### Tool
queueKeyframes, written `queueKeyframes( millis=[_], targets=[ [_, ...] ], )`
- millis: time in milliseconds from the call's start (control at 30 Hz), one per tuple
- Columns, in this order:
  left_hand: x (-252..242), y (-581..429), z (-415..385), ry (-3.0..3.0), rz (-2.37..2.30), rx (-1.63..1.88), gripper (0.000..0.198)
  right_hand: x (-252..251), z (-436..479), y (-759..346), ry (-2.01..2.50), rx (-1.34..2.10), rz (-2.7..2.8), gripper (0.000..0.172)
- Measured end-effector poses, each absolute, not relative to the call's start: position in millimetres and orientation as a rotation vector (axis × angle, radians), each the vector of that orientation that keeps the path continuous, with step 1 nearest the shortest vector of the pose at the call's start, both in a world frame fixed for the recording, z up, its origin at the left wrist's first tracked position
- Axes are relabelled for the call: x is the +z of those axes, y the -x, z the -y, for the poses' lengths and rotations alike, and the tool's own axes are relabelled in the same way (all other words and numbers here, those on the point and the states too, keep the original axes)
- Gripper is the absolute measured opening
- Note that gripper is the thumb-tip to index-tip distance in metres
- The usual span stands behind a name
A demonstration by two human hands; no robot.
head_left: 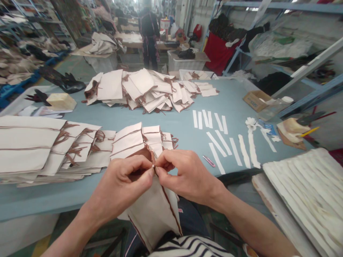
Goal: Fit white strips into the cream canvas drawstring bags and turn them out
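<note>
My left hand (pixel 131 176) and my right hand (pixel 184 173) meet at the table's front edge, thumbs and forefingers pinched together. Between them they grip the upper end of a cream fabric piece with brown edging (pixel 155 210), which hangs down toward my lap. A tiny pale bit shows at the fingertips; what it is I cannot make out. Just behind my hands lie stacked cream pieces (pixel 128 141) with brown trim and loose brown thread ends. Right of my right hand is a small pink thread snipper (pixel 208 160).
Larger cream panels (pixel 26 142) are piled at left. A heap of cream pieces (pixel 139 87) covers the table's back. White strips (pixel 217 157) lie at right, near a cardboard box (pixel 255 100) and a clear jar (pixel 284 103). A co-worker (pixel 149 35) stands farther back.
</note>
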State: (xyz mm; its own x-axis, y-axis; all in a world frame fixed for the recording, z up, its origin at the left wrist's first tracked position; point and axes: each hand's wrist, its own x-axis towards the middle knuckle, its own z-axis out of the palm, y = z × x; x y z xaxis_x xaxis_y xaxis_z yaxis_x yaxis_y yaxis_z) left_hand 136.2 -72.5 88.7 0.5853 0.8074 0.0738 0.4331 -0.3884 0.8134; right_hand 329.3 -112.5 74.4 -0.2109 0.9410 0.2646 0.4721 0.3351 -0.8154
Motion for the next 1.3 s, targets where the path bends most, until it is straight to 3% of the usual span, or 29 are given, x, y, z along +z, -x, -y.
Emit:
queueKeyframes(
  millis=[233, 633, 933, 1300],
  targets=[
    [66.9, -134.6, 70.2, -1.755, -0.952, 0.610, 0.026, 61.9, 107.3, -324.0, 1.314, 1.196, 1.551, 0.009],
    [78.3, -131.8, 71.5, -1.959, -0.973, 0.492, 0.027, 65.9, 119.6, -321.4, 1.319, 0.810, 1.825, 0.012],
    [70.8, -135.4, 79.3, -1.847, -0.955, 0.568, 0.029, 59.8, 119.1, -325.8, 1.334, 1.250, 1.507, 0.008],
    [62.1, -128.8, 74.4, -1.590, -0.876, 0.521, 0.021, 43.9, 114.1, -333.5, 1.168, 1.461, 1.449, 0.007]
  ],
)
